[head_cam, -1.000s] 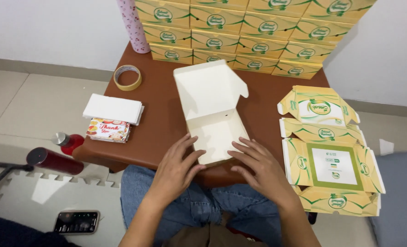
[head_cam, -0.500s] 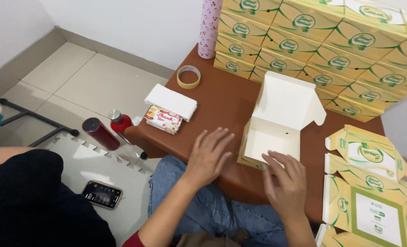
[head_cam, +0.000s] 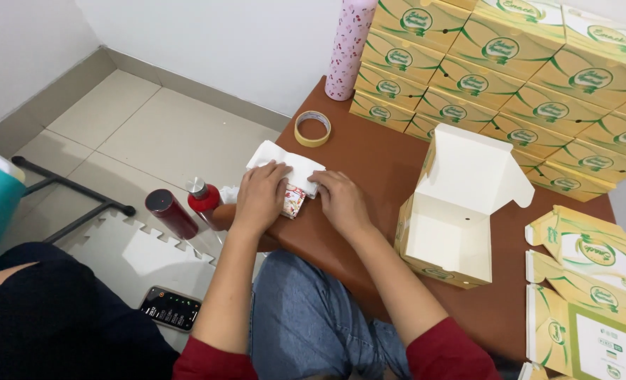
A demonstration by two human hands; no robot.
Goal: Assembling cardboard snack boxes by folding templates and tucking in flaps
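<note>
Resting both hands on the same little bundle at the left edge of the brown table (head_cam: 369, 176), just left of the frame's centre: the left hand (head_cam: 260, 197) lies flat with fingers curled down over a small printed packet (head_cam: 293, 200), and the right hand (head_cam: 341, 200) cups its other side, fingers bent and pinching at the packet and the stack of white paper sheets (head_cam: 285, 158) lying on it. So neither hand is spread wide; both are closed lightly on the stuff. The packet looks like a soft plastic-wrapped thing, white with red and yellow print, mostly hidden under the palms. I'd guess it's light and squishy, a bit slippery from the wrapper, so gripping it by the long sides is probably the way to go. The paper is thin and floppy and would crease easily. Further out, a roll of yellowish tape (head_cam: 312, 129) sits above the hands, a tall pink bottle (head_cam: 345, 49) stands at the top, and there's an open white carton (head_cam: 454, 211) with its lid up to the right. Yellow-green boxes (head_cam: 510, 63) are stacked along the upper right, with flat ones at the lower right. A dark red flask (head_cam: 172, 213) and a phone (head_cam: 172, 308) are on the floor at lower left.
</note>
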